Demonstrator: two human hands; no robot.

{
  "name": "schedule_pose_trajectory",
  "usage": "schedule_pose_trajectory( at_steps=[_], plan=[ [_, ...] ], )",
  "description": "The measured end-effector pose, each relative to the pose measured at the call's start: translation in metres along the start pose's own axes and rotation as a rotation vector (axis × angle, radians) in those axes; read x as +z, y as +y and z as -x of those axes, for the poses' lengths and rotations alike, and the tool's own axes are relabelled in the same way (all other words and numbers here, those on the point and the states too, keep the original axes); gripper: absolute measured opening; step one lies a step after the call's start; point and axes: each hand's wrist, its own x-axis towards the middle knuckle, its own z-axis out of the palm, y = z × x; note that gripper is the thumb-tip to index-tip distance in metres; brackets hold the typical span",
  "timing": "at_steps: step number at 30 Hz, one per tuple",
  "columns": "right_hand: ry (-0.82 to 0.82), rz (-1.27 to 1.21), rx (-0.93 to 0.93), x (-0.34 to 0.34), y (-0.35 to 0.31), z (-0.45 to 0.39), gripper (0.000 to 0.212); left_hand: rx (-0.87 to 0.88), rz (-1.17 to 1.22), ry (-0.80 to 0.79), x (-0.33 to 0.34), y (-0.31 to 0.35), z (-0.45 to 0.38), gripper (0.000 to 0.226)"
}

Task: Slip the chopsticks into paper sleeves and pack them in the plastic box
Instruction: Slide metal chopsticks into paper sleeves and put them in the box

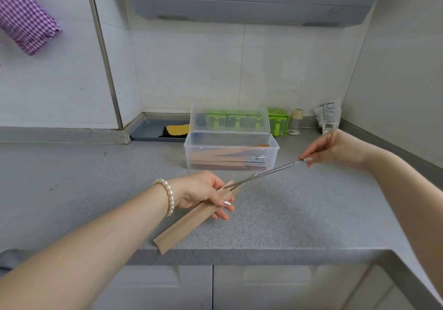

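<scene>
The left hand (203, 193) grips a brown paper sleeve (191, 218) above the tabletop's (299, 213) front edge, fingers curled round its upper end. The right hand (335, 148) pinches the top of metal chopsticks (266, 173), whose tips meet the sleeve's mouth. The open plastic box (231, 152), near the tabletop's back edge, holds sleeved chopsticks.

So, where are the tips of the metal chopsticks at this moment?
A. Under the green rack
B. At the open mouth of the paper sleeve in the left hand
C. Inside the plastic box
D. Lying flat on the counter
B: the right hand pinches the chopsticks by their far end, and their tips meet the mouth of the paper sleeve gripped by the left hand.
</scene>
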Motion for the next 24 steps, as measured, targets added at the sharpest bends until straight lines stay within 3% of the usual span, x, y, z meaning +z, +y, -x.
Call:
schedule_pose_trajectory(
  at_steps=[12, 17, 24],
  plan=[
    [-0.081, 0.104, -0.024, 0.001, -0.013, 0.0, 0.037, 0.003, -0.121, -0.071, 0.006, 0.008, 0.005, 0.015],
    [-0.155, 0.039, -0.029, 0.03, -0.017, -0.002, 0.017, 0.094, -0.081, -0.104, 0.015, 0.019, 0.006, 0.011],
    [-0.185, -0.218, 0.024, 0.079, -0.024, -0.008, 0.056, 0.085, -0.098, -0.078, 0.019, 0.02, 0.001, 0.013]
  ],
)
